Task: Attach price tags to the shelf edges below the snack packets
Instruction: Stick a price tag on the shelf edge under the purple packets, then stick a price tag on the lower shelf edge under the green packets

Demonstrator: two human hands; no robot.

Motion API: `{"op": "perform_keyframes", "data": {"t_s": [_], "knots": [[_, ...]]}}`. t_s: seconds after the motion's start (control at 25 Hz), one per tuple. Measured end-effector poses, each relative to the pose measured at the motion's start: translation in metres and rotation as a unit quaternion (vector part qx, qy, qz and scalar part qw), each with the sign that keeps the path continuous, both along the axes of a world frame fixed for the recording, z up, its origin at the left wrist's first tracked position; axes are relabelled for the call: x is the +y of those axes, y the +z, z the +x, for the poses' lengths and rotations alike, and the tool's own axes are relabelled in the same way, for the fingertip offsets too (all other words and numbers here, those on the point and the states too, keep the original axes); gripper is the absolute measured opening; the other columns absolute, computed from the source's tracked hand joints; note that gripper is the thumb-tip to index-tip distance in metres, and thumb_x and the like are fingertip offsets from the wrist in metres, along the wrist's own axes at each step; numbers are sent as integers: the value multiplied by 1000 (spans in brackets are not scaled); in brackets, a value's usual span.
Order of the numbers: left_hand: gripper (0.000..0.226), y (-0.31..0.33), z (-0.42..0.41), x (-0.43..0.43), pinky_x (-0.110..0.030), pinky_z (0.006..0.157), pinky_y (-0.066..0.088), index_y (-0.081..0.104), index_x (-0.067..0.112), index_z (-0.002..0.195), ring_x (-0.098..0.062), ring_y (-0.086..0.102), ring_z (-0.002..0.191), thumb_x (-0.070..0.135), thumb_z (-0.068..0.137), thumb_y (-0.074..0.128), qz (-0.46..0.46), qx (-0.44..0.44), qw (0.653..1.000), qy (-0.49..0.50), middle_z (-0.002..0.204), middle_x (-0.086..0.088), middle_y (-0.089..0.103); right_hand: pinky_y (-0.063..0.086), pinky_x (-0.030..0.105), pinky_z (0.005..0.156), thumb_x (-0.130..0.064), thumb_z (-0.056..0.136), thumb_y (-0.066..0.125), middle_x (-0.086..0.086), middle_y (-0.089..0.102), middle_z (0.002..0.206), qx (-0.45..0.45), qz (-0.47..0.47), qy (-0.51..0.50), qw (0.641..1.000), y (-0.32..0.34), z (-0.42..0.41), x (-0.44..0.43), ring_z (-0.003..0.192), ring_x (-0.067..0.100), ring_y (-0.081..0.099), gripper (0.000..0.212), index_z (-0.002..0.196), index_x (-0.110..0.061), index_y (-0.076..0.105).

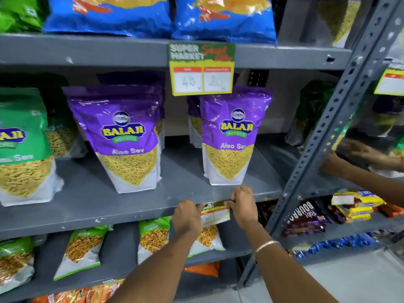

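A yellow and green price tag (215, 214) lies against the front edge of the grey middle shelf (109, 217), below the right purple Aloo Sev packet (231, 141). My left hand (188, 217) pinches the tag's left end. My right hand (243, 204) grips its top right corner, fingers hooked over the shelf lip. A second purple Aloo Sev packet (124, 138) stands further left. Another price tag (202, 68), marked 40 and 20, hangs from the upper shelf edge (87, 51) under the blue packets (223, 18).
Green packets (21, 145) stand at the left and on the shelf below (83, 248). A slotted grey upright (323, 132) divides the racks. Another person's hands (358, 154) reach into the right rack, above chocolate and biscuit packs (306, 217). Pale floor shows at the bottom right.
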State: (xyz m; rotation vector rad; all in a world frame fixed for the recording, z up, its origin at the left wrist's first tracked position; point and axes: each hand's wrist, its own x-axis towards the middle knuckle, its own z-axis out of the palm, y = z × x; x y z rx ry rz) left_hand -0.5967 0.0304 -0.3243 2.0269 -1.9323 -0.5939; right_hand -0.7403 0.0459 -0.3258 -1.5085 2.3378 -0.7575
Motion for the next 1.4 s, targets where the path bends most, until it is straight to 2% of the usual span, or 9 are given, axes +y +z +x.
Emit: {"op": "perform_keyframes", "data": {"t_s": [0.08,0.16,0.28,0.64,0.84,1.0,1.12,1.28,1.4], "knots": [[46,10,10,-1,-42,92,49,63,2,108,-35,60,113,42,91,49,21,-6,1000,-12,119,-17,65,48,39,84,-20,75,74,17,59,108,45,33,3,998,7,0,1,107,33,53,18,75,-11,58],[46,22,39,-4,-42,96,46,61,2,113,-36,56,118,40,92,48,38,-25,998,-46,123,-19,62,48,40,90,-26,75,72,18,57,117,121,64,-6,991,15,9,-1,114,35,50,37,102,-4,61],[46,41,116,-9,-42,97,45,60,3,115,-36,54,119,40,92,46,20,-48,998,-27,126,-20,60,48,48,87,-21,76,71,24,52,115,169,9,-16,985,45,55,-15,111,43,47,40,108,-1,57],[39,69,426,1,-41,89,51,64,0,106,-36,62,108,31,94,45,-27,70,972,224,114,-21,67,48,42,88,-5,81,56,21,53,114,19,-58,248,967,101,355,-67,105,38,58,17,97,-4,63],[37,-6,591,-50,-36,88,54,64,3,112,-33,63,110,27,85,58,91,166,953,236,118,-17,65,46,39,98,-6,86,49,19,60,123,-60,19,276,959,59,536,-71,116,32,56,29,111,-3,62],[9,-12,618,-48,-19,57,42,49,13,92,-24,54,95,11,89,58,173,280,930,165,85,-13,58,43,42,103,-2,84,53,21,59,128,-62,77,263,960,26,609,-74,122,33,53,35,118,2,58],[27,-16,616,-46,-21,55,32,44,18,69,-9,39,65,6,91,51,241,371,886,141,74,-1,44,53,47,91,2,77,53,24,70,108,-61,68,191,977,13,625,-79,106,37,64,28,101,0,67],[36,-27,612,-51,-16,43,38,48,19,53,-19,43,61,-2,79,62,192,402,886,130,60,-3,42,50,38,88,-8,82,53,17,72,102,-44,51,112,991,14,633,-66,104,33,63,19,90,-10,71],[44,-44,617,-57,-28,60,38,51,24,42,-17,49,73,-3,73,65,86,357,921,127,51,7,51,52,38,74,-4,80,56,16,73,82,-119,21,27,992,8,630,-47,88,29,68,16,72,-9,68]]}}
